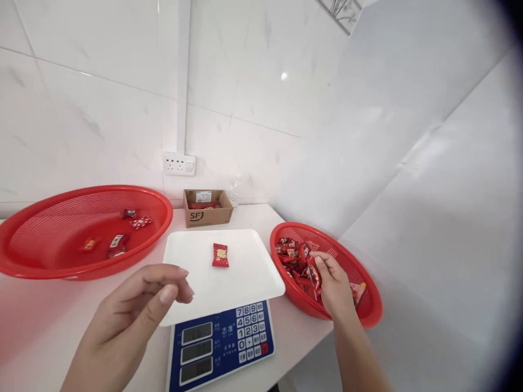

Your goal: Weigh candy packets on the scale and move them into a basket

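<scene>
My right hand (335, 284) is over the right red basket (371, 317), thumb and fingers pinching a shiny red wrapped packet (314, 274). Beneath it, many similar red packets (291, 251) lie heaped in that basket. My left hand (134, 310) hovers at the near left edge of the white weighing tray (245, 288), its fingers loosely bent and apart from the thumb, with nothing held. One small red packet with a pale yellow print (220, 255) rests on the tray. Under the tray stands a blue digital scale (223, 343) with dark displays and a white keypad.
At left is a large red mesh basket (53, 218) with several wrapped pieces inside. Behind the tray, a small cardboard box (210, 217) holds red packets. A wall socket (178, 163) sits above. A tiled wall backs the white table (253, 213), and a pale panel rises at right.
</scene>
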The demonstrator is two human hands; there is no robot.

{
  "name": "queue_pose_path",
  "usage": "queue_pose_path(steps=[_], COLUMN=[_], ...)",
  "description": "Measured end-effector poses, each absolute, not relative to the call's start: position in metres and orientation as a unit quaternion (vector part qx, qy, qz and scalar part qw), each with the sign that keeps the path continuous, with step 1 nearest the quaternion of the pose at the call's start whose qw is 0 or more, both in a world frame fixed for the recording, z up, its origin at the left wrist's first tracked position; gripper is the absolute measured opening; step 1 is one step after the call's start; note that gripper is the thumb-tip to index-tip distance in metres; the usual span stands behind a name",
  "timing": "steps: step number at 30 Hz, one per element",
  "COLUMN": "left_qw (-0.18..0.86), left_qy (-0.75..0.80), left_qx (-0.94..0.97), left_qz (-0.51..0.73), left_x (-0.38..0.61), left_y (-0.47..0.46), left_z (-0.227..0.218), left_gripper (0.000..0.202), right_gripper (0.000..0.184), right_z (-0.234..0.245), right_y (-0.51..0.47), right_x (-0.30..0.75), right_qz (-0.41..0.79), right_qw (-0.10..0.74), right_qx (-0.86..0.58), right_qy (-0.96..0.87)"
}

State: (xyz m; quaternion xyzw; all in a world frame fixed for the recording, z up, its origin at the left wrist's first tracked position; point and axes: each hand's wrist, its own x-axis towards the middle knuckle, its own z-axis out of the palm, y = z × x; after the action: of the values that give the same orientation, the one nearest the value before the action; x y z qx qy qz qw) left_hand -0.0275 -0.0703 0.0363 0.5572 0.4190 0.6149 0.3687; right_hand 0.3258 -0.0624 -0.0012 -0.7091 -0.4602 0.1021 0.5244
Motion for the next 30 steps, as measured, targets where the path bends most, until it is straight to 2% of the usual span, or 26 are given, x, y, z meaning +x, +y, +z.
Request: queue_pose_path(steps=[3,6,11,13,16,19,22,26,28,30], left_qw=[0.396,0.406,0.448,0.452,0.426,0.424,0.443,0.457,0.466,0.473], left_qy=[0.403,0.414,0.386,0.376,0.394,0.404,0.404,0.386,0.367,0.35], left_qx=[0.57,0.576,0.727,0.759,0.769,0.746,0.676,0.544,0.5,0.479], left_qz=[0.597,0.576,0.35,0.28,0.267,0.316,0.428,0.589,0.631,0.652], left_x=[-0.03,-0.028,-0.01,0.0,0.009,0.003,-0.013,-0.037,-0.043,-0.046], left_y=[-0.075,-0.077,-0.076,-0.076,-0.077,-0.073,-0.063,-0.049,-0.046,-0.045], left_z=[0.04,0.044,0.043,0.04,0.038,0.039,0.039,0.036,0.036,0.038], left_gripper=[0.016,0.014,0.022,0.018,0.014,0.018,0.023,0.023,0.022,0.022], right_gripper=[0.034,0.035,0.021,0.015,0.011,0.011,0.021,0.036,0.035,0.028], right_z=[-0.01,-0.011,-0.005,-0.004,-0.003,0.0,0.004,0.004,0.003,0.001], right_y=[-0.07,-0.075,-0.084,-0.087,-0.085,-0.073,-0.05,-0.023,-0.015,-0.013], right_x=[0.292,0.253,0.188,0.169,0.153,0.153,0.162,0.169,0.168,0.166], right_qz=[0.115,0.2,0.245,0.261,0.269,0.273,0.233,0.121,0.102,0.104], right_qw=[0.541,0.554,0.62,0.624,0.613,0.592,0.514,0.302,0.221,0.18], right_qx=[-0.686,-0.654,-0.52,-0.485,-0.459,-0.455,-0.5,-0.565,-0.564,-0.557], right_qy=[-0.472,-0.474,-0.534,-0.555,-0.584,-0.606,-0.657,-0.759,-0.789,-0.804])
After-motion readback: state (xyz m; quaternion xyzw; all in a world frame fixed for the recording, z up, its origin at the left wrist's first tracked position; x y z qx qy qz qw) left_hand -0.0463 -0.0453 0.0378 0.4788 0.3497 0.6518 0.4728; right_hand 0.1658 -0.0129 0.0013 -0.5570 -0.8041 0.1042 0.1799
